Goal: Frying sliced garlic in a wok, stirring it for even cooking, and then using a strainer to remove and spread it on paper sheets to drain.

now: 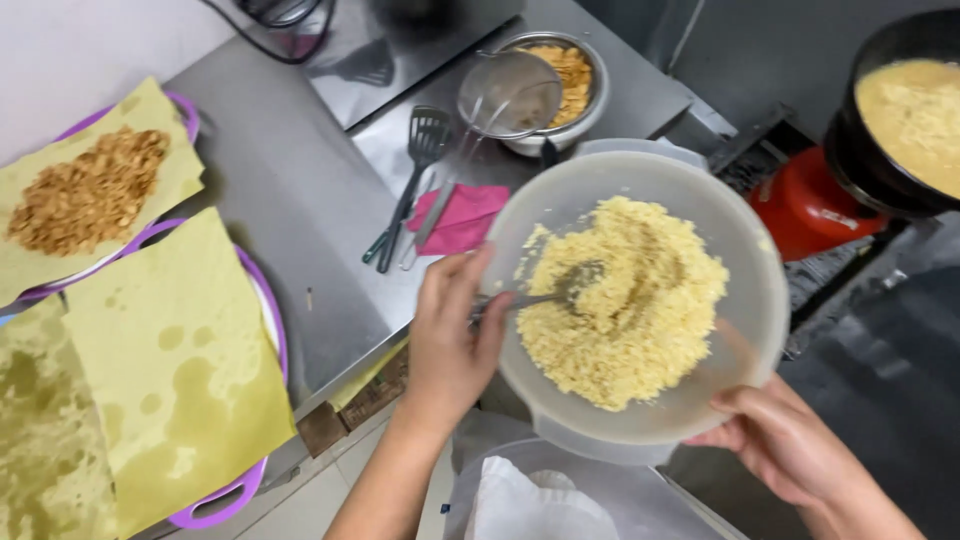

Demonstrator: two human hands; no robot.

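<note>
Centre frame: right hand (790,440) grips the lower-right rim of the plastic bowl (745,330) of yellow crumbs (625,300), while left hand (455,335), nearer the crumbs, is closed on what looks like a spoon (545,295), handle running left to right.

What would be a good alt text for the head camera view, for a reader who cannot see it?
A person's left hand stirs pale yellow crumbly food with a spoon in a translucent bowl that the right hand holds by the rim. Beside it, a steel counter carries oil-stained paper on purple trays, a spatula and a strainer.
</note>
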